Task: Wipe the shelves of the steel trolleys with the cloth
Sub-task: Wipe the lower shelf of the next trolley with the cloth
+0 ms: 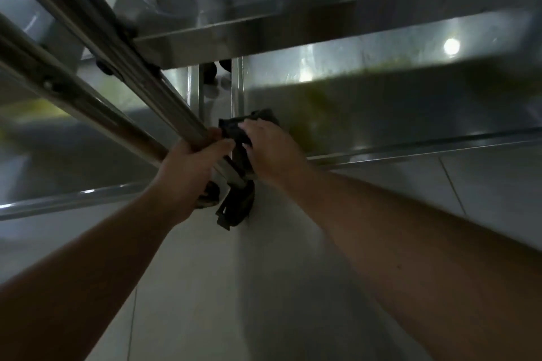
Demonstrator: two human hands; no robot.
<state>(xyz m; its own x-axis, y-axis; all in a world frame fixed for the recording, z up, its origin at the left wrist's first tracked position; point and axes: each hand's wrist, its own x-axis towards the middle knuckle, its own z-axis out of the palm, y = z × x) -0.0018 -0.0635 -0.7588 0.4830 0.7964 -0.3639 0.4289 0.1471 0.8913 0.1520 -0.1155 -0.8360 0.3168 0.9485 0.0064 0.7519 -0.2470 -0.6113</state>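
I look down on two steel trolleys standing side by side. My left hand (pixel 187 173) is wrapped around the lower end of a trolley's upright post (pixel 140 102). My right hand (pixel 269 152) presses a dark cloth (pixel 234 129) against the left corner of the right trolley's lower shelf (pixel 410 108), right beside that post. Part of the cloth hangs down below the shelf edge. The upper shelf (pixel 322 26) of the right trolley juts out above the lower one. A greenish smear shows on the lower shelf to the right of the cloth.
The left trolley's lower shelf (pixel 58 149) lies to the left of the post. A black caster wheel (pixel 209 72) shows in the gap between the trolleys. Pale floor tiles (pixel 205 287) run under my arms. A bright light reflection (pixel 451 46) glints on the shelf.
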